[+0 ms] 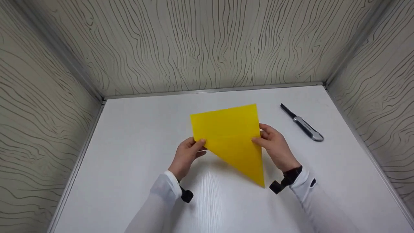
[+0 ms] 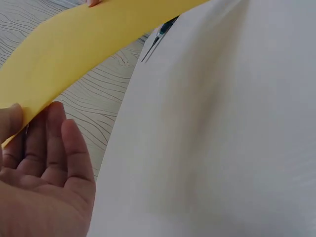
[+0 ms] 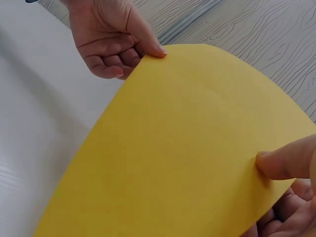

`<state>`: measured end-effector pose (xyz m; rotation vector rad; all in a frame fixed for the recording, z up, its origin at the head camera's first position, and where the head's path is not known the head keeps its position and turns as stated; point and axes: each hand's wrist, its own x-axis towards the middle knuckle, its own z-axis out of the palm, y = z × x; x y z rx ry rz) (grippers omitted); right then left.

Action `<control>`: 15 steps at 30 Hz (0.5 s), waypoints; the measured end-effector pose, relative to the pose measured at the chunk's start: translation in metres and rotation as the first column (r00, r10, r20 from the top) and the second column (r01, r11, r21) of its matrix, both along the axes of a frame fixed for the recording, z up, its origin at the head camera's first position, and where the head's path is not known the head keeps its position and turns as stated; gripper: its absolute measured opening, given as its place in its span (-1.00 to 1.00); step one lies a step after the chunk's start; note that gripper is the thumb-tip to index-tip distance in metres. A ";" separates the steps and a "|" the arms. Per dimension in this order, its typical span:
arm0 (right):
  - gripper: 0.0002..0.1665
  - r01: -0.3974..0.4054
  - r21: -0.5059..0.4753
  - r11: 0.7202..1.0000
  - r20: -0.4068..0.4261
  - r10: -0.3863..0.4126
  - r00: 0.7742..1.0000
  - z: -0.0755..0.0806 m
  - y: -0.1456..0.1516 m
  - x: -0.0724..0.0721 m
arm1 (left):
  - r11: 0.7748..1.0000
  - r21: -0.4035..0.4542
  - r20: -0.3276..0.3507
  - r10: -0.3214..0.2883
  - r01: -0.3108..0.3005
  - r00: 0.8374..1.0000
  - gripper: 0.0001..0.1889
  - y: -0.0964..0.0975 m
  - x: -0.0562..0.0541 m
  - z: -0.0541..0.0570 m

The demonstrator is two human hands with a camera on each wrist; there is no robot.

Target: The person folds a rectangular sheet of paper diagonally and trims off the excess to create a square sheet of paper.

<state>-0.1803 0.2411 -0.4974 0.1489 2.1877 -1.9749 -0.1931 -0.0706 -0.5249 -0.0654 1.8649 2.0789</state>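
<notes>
A yellow sheet of paper [image 1: 229,136] with a slanted lower edge is held up over the white table, tapering to a point at lower right. My left hand [image 1: 187,155] pinches its left corner, thumb on the near face and fingers behind. On the opposite side, my right hand [image 1: 274,145] grips the right edge between thumb and fingers. The left wrist view shows the paper [image 2: 74,49] bending above the left hand [image 2: 49,163]. In the right wrist view the right thumb [image 3: 284,160] presses on the face of the paper [image 3: 173,133].
A utility knife [image 1: 305,127] with a grey and black handle lies on the white table [image 1: 136,145], right of the paper. Wood-patterned panels [image 1: 207,45] wall the table at the back and both sides, with metal strips along the edges.
</notes>
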 end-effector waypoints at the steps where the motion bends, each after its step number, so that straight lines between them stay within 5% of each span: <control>1: -0.25 0.005 0.011 1.000 -0.007 -0.005 1.000 0.000 0.001 0.000 | 1.000 -0.013 -0.004 0.006 -0.006 1.000 -0.46 -0.002 -0.001 0.001; 15: -0.51 -0.012 0.093 0.996 -0.070 0.019 0.997 0.008 0.007 -0.003 | 0.998 -0.057 -0.061 -0.022 0.018 0.998 -0.53 -0.016 -0.005 0.021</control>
